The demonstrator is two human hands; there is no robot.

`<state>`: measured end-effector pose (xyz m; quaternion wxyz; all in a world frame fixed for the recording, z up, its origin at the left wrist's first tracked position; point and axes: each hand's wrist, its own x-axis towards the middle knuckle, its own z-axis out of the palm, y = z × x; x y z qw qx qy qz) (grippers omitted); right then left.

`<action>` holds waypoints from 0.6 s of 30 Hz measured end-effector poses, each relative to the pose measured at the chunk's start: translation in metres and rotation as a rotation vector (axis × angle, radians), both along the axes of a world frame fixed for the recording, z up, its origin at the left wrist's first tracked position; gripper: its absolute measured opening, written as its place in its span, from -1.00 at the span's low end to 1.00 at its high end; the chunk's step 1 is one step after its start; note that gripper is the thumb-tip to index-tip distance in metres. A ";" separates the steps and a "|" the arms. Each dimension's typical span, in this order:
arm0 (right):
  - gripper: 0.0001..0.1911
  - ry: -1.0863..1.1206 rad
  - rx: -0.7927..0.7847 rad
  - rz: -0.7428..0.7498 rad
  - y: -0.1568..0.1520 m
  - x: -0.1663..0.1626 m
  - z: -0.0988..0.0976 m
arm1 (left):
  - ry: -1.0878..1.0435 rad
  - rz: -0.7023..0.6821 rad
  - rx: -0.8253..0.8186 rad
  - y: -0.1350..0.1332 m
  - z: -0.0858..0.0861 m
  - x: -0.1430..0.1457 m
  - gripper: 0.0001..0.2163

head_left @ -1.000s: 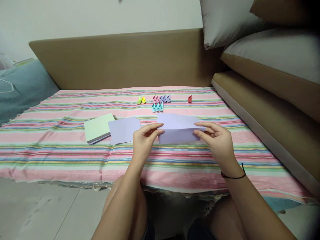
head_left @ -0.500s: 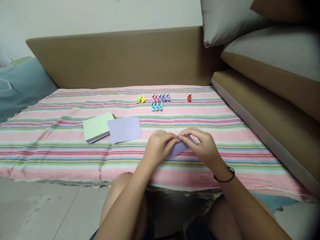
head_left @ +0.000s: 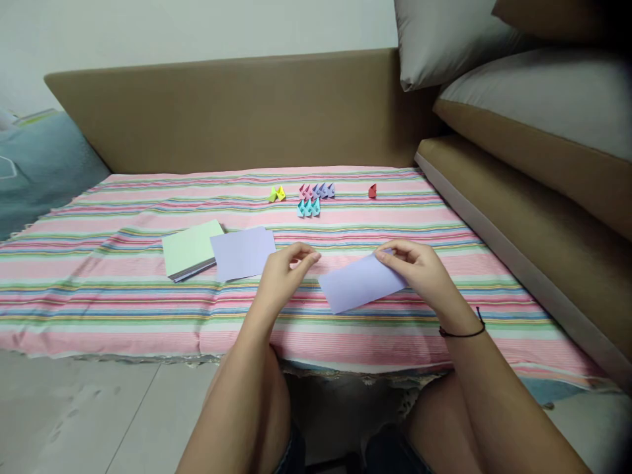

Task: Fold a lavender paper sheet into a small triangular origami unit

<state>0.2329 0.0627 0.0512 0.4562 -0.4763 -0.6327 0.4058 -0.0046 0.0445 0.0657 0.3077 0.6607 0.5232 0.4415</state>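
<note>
Head view: handheld lilac paper (head_left: 363,284); long axis aslant, up rightward

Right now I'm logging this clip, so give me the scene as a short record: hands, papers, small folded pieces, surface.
Left hand: holding nothing, thumb and fingers parted
Right hand: pinching lavender paper at its far edge
Paper stack: pale green on top
Loose lavender sheets: right of the stack
Folded pieces: yellow pieces, pink pieces, purple pieces, teal pieces; one red piece apart, rightmost
Surface: striped cloth
</note>
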 end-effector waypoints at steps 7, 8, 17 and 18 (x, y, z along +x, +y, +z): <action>-0.78 -0.036 -0.033 0.129 -0.004 -0.018 0.002 | -0.009 -0.296 -0.279 -0.005 -0.005 0.019 -0.71; -0.78 -0.007 -0.029 0.095 -0.003 -0.014 0.002 | -0.019 -0.288 -0.292 -0.005 -0.005 0.018 -0.69; -0.65 0.350 -0.358 0.259 -0.008 -0.024 0.001 | -0.373 0.037 -0.241 -0.002 -0.008 0.023 -0.75; -0.66 0.335 -0.366 0.299 -0.010 -0.030 0.001 | -0.384 0.019 -0.234 -0.002 -0.008 0.025 -0.76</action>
